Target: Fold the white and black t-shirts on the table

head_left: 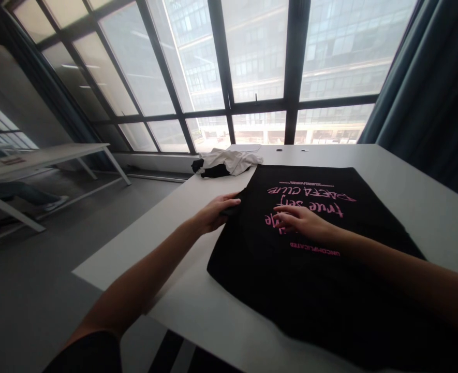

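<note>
fingers [229,198] of left hand [214,213]: curled, pinching the left edge of black t-shirt [310,280]. right hand [300,220]: fingers together, laid flat on the pink lettering [310,199]. t-shirt: spread flat on white table [407,171], under both hands. heap of white and black clothes [226,163]: at far table edge, well apart.

black shirt [310,290] cut off at near-right edge. right hand [300,220] covers part of its pink print [322,207]; smallest far line unreadable. left hand [213,212] fingertips hidden under shirt edge.
</note>
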Tool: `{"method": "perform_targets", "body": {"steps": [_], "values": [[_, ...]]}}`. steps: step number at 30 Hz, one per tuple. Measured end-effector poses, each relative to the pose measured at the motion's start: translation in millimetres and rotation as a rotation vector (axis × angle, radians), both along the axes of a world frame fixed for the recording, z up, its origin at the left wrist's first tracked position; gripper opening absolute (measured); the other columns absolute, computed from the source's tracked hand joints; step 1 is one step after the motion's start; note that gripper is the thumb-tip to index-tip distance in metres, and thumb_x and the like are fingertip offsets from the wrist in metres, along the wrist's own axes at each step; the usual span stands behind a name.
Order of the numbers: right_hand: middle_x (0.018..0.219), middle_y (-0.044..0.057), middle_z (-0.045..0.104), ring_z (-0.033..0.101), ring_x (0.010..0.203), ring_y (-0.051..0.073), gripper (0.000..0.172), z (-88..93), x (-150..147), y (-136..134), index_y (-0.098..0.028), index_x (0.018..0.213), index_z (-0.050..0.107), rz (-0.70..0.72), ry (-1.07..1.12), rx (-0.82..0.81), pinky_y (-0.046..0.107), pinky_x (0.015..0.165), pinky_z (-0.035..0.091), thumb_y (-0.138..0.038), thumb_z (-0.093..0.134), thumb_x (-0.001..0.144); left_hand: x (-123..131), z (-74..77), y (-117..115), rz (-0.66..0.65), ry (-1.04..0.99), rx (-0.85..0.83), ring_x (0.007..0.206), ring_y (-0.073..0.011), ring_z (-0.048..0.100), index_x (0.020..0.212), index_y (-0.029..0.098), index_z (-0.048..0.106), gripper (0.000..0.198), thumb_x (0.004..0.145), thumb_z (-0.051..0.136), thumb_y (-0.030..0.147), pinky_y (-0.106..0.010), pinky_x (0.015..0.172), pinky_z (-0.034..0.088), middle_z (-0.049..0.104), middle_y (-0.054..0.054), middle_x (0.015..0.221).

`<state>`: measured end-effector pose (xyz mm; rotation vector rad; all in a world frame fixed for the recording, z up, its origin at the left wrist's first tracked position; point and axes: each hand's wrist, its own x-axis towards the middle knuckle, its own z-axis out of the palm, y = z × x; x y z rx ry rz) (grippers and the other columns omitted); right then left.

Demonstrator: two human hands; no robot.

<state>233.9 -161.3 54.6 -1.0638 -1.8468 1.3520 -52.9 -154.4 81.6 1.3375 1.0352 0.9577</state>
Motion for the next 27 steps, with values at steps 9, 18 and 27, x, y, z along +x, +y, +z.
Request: {"method": "perform_targets", "body": {"steps": [9, 18, 27], "values": [[0.121, 0.009, 0.073, 0.065, 0.117, 0.028, 0.037, -52.6, -53, 13, -0.022, 0.118, 0.074, -0.064, 0.290, -0.184, 0.045, 0.106, 0.048, -0.044, 0.061, 0.090, -34, -27.7, 29, 0.076, 0.167, 0.230, 0.086, -0.0208, 0.072, 0.119, 0.014, 0.066, 0.036, 0.092, 0.062, 0.037, -0.031, 0.073, 0.056, 0.073, -0.012, 0.104], [0.147, 0.010, 0.056, 0.043, 0.142, 0.030, 0.045, -61.7, -49, 5, -0.024, 0.126, 0.071, -0.177, 0.105, 0.207, 0.049, 0.119, 0.029, -0.034, 0.064, 0.082, -31, -54.5, 26, 0.025, 0.767, 0.654, 0.128, -0.0246, 0.057, 0.126, 0.021, 0.068, 0.038, 0.097, 0.046, 0.031, -0.040, 0.114, 0.040, 0.065, -0.007, 0.133], [0.118, 0.010, 0.069, 0.064, 0.107, 0.028, 0.034, -65.7, -51, 3, -0.022, 0.117, 0.070, -0.349, -0.100, 0.525, 0.047, 0.099, 0.050, -0.026, 0.052, 0.089, -22, -71.3, 1, -0.438, 1.167, 0.496, 0.154, -0.0337, 0.000, 0.161, 0.032, 0.018, 0.072, 0.100, 0.043, 0.061, -0.062, 0.120, 0.006, 0.003, -0.008, 0.167]]}}
